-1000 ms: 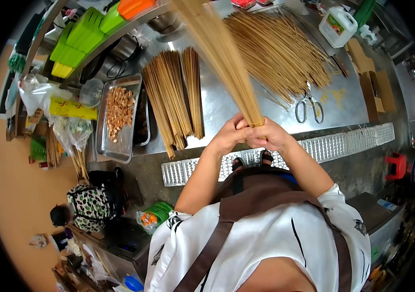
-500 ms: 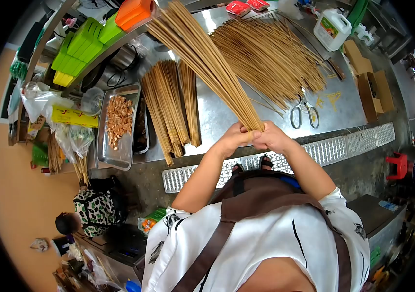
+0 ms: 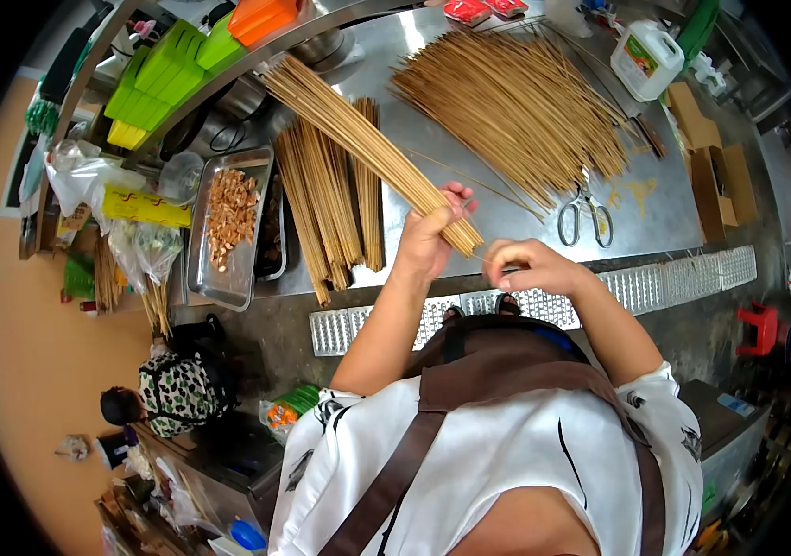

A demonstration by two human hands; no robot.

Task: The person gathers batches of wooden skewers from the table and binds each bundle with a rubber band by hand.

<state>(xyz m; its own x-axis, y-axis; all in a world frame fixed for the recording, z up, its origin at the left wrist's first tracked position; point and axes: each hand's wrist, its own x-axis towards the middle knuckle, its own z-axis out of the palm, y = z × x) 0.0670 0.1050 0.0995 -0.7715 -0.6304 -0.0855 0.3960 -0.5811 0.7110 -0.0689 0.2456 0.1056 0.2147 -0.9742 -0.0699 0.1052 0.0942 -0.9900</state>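
My left hand [image 3: 428, 239] is wrapped round the lower end of a bundle of bamboo skewers [image 3: 367, 144], which slants up and left over the steel table. Just right of the bundle's near end, my right hand [image 3: 539, 266] has its fingers pinched together. Something thin seems to run between those fingertips and the skewer ends, too small to name. Several tied bundles of skewers [image 3: 318, 199] lie left of my hands. A wide loose pile of skewers [image 3: 516, 107] spreads beyond them, with scissors [image 3: 584, 215] at its near edge.
Left stands a metal tray [image 3: 245, 236] of chopped brown pieces. A white jug [image 3: 645, 57], a knife [image 3: 647, 136] and yellow bands [image 3: 638, 192] are on the right of the table [image 3: 664, 218]. A cardboard box [image 3: 712, 181] sits beyond its edge. Another person [image 3: 177, 394] is at lower left.
My hands have come apart: the left keeps the skewers, the right has moved right, off their lower end. The bundle has tilted further left and dropped lower.
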